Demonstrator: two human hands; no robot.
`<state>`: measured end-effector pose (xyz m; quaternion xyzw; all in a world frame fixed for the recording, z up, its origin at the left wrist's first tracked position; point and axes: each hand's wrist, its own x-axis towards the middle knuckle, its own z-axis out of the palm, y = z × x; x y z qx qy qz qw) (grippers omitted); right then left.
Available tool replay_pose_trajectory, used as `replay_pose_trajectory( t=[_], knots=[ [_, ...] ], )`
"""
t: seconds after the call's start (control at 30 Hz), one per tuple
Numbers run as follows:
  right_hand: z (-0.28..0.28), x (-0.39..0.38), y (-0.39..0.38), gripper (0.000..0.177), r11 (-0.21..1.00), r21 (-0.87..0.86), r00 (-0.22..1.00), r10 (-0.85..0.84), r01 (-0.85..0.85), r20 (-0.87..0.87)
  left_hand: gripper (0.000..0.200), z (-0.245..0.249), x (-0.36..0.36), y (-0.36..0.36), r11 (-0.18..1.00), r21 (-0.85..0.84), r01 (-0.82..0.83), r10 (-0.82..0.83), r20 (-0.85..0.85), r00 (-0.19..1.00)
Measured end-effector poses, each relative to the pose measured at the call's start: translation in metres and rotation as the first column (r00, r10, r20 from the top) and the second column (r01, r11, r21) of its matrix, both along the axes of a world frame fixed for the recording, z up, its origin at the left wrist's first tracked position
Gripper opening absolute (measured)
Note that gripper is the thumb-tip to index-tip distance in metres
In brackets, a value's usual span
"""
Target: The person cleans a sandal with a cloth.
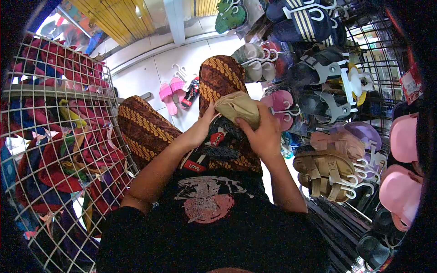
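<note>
A beige, folded bundle that looks like paper or cloth (236, 107) is held above my lap between both hands. My right hand (265, 136) is closed round its near right side, with the thumb pressed on the front. At its left edge is my left hand (203, 129), fingers curled behind the bundle and partly hidden. Below, on the brown patterned trousers (150, 127), lie dark sandals (217, 138) with red labels; one label reads LOVE.
On the white tiled floor are pink sandals (172, 94) and a dark printed pair (193, 93). A wire grid (59, 150) with colourful footwear behind it stands at left. To the right hang many sandals, including brown ones (324, 170) and pink ones (403, 189).
</note>
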<state>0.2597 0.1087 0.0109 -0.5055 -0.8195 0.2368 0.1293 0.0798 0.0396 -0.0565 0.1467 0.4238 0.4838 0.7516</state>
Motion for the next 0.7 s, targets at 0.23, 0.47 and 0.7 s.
replay_pose_trajectory(
  t=[0.23, 0.47, 0.7],
  knots=[
    [0.009, 0.012, 0.013, 0.069, 0.967, -0.248, 0.994, -0.037, 0.062, 0.105, 0.069, -0.032, -0.003, -0.007, 0.998, -0.025, 0.056, -0.056, -0.017, 0.998],
    [0.003, 0.003, 0.018, 0.066, 0.957, -0.288, 0.998, 0.024, -0.005, 0.063, 0.059, -0.014, -0.015, -0.006, 0.955, -0.033, 0.295, -0.297, -0.173, 0.939],
    [-0.015, -0.013, 0.011, 0.060, 0.999, 0.033, 1.000, -0.004, 0.005, -0.017, 0.058, 0.017, -0.016, -0.003, 0.949, -0.131, 0.288, -0.313, -0.271, 0.910]
  ],
)
